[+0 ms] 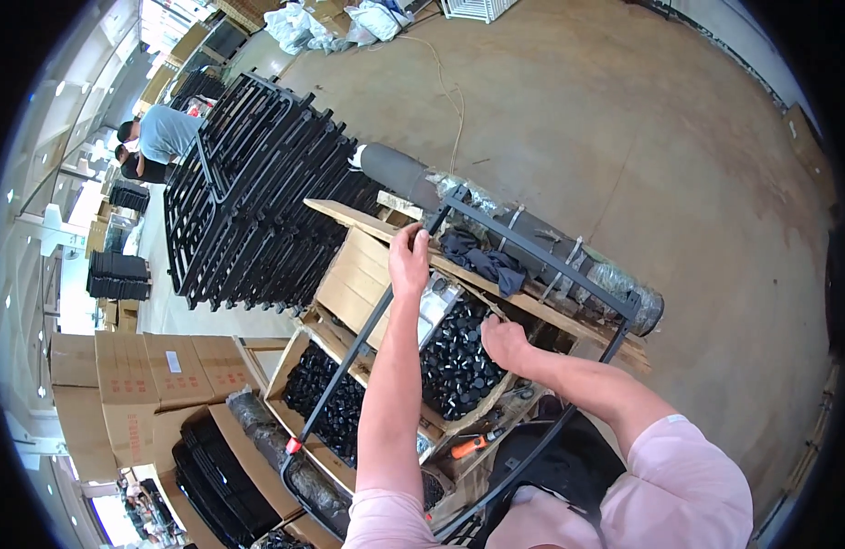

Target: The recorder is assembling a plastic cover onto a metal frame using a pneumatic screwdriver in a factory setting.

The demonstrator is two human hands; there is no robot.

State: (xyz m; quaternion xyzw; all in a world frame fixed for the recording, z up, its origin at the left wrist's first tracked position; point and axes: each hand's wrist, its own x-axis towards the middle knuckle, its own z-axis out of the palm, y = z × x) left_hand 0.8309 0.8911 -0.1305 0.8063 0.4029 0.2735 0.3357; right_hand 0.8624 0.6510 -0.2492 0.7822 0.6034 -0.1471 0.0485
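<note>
While left hand grasps frame, right hand curls beside caps, its contents unclear.

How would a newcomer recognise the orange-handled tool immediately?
Start at the large black metal frame. Inside its outline, find the right-hand heap of small black parts. Just below that heap in the picture lies the tool; its orange handle sets it apart from duller neighbours.

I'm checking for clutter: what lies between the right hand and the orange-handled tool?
The head view shows small black parts, then the box's rim, between the right hand and the orange-handled tool.
</note>
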